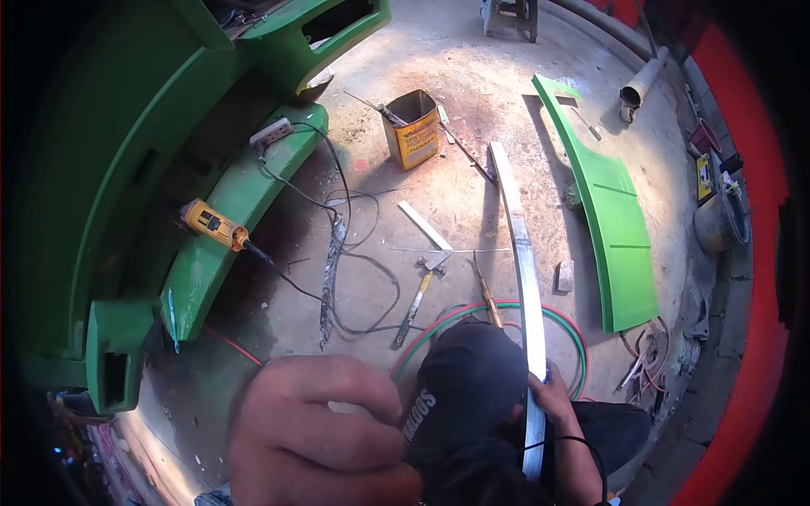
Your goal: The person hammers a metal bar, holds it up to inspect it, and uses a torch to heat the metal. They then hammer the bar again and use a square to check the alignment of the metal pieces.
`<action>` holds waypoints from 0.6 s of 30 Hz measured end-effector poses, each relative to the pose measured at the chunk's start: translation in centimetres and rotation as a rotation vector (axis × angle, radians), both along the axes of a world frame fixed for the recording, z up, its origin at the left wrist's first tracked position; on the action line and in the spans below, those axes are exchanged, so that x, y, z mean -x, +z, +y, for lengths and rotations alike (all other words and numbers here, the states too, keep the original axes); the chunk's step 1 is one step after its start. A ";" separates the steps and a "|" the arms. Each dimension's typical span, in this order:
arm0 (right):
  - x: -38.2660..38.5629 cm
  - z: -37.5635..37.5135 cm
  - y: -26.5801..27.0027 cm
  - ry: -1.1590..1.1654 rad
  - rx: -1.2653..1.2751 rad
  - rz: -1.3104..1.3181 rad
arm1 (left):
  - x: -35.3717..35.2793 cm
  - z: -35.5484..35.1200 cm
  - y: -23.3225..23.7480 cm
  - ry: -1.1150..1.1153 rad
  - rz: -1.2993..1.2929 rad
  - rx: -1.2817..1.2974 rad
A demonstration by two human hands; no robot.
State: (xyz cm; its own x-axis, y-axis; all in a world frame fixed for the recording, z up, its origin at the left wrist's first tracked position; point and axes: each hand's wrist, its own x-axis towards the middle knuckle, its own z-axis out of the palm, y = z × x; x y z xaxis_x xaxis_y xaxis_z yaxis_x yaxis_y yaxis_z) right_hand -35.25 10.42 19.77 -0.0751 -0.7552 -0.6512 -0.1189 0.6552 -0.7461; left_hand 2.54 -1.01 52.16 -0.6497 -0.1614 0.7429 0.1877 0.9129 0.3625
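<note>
My left hand (pixel 325 430) is large and close to the camera at the bottom centre-left, its fingers curled. A small pale patch shows between the fingers; what it is I cannot make out. My right hand does not appear. Just right of my left hand is a person in a dark cap (pixel 468 379), seen from above. That person's hand (pixel 553 395) grips a long, shiny metal bar (pixel 525 270), which reaches up and slightly left.
A yellow power tool (pixel 215 225) and a socket strip (pixel 271 131) rest on green parts at left. An open thinner can (pixel 415 135), a hammer (pixel 413 308), cables and hoses (pixel 582 354) occupy the floor. A green panel (pixel 620 244) lies right.
</note>
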 end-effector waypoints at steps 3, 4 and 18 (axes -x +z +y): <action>2.6 1.1 -4.3 0.041 0.015 0.084 | 1.3 2.4 0.8 0.012 0.047 -0.022; 2.8 1.1 -4.1 0.057 -0.001 0.183 | 2.1 3.0 1.1 0.049 0.133 -0.086; 4.1 2.9 -5.9 0.062 0.054 0.165 | 5.7 -1.7 1.7 0.046 0.043 -0.206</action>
